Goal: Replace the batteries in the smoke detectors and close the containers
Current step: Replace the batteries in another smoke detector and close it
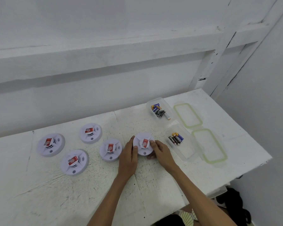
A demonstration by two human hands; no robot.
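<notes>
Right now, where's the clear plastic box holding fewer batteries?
In the head view, the clear plastic box sits right of the right hand, left of the nearer green-rimmed lid.

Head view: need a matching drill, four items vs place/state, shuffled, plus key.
Items
1. rightmost smoke detector
2. far container
3. near lid
4. leftmost smoke detector

Place/state
A. lying flat, green-rimmed, nearest the right edge of the table
B. gripped by the left hand and right hand
C. untouched, farthest from the hands
D. open, holding a pile of batteries

Pairs: 1-B, 2-D, 3-A, 4-C
</notes>
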